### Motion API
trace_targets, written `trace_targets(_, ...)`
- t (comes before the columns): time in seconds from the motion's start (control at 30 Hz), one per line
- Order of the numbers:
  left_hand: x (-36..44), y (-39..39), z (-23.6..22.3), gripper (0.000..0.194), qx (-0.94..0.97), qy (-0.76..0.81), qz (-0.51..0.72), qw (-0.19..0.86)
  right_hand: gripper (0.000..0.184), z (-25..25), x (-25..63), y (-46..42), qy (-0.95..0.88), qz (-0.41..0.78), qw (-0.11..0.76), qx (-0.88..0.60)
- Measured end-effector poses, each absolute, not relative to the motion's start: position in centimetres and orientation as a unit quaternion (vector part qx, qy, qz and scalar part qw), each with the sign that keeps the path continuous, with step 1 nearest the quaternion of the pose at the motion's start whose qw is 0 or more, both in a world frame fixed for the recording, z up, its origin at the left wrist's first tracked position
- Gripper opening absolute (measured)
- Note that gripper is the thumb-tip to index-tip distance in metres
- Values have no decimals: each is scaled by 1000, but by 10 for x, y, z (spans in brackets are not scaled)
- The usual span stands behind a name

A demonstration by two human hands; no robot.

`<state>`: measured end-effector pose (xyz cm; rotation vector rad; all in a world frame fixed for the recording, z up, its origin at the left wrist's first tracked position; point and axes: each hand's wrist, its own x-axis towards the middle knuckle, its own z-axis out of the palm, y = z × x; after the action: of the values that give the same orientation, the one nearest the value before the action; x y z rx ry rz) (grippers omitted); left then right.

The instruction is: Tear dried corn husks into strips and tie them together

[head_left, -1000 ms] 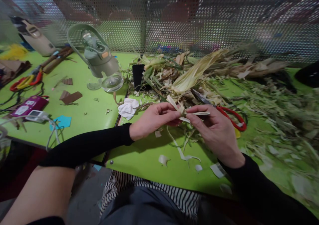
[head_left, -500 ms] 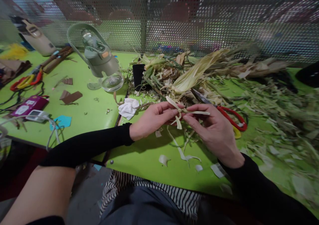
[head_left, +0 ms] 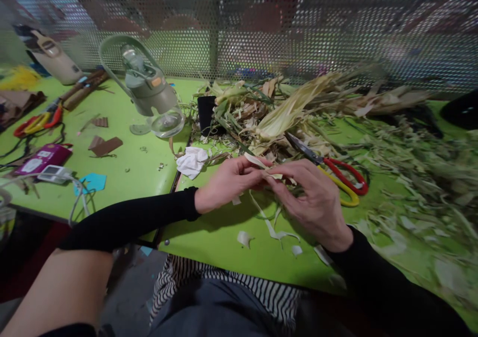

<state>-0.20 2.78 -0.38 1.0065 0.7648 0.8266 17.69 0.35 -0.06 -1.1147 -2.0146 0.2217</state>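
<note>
Pale corn husk strips are pinched between my two hands over the near middle of the green table. My left hand is closed on them from the left, thumb and fingertips together. From the right, my right hand pinches the same strips, its fingertips meeting the left ones and hiding where the strips cross. Scissors with red and yellow handles lie just beyond my right hand. Behind the hands is a heap of corn husks. Thin loose strips lie on the table below the hands.
A green-lidded water bottle and a crumpled white tissue stand to the left of the heap, near a black phone-like slab. Husk shreds cover the right side. A perforated metal screen closes the back.
My right hand has shifted left, closer to my left hand, and covers more of the husk strips. The scissors' yellow handle now shows more.
</note>
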Motion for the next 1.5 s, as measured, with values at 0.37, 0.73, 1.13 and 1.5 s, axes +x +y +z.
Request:
trace_targets(0.37, -4, 28, -1, 17, 446, 330, 356, 752, 24, 5, 180, 6, -684, 274, 429, -523)
trace_targets(0.73, -5, 27, -2, 26, 444, 301, 391, 748, 31, -4, 184, 4, -625, 393, 472, -482)
trace_targets(1.13, -7, 32, -7, 31, 475, 287, 385, 737, 24, -1, 183, 2, -649, 330, 492, -478)
trace_targets(1.5, -10, 36, -1, 28, 470, 294, 345, 758, 17, 0, 180, 5, -665, 325, 473, -478)
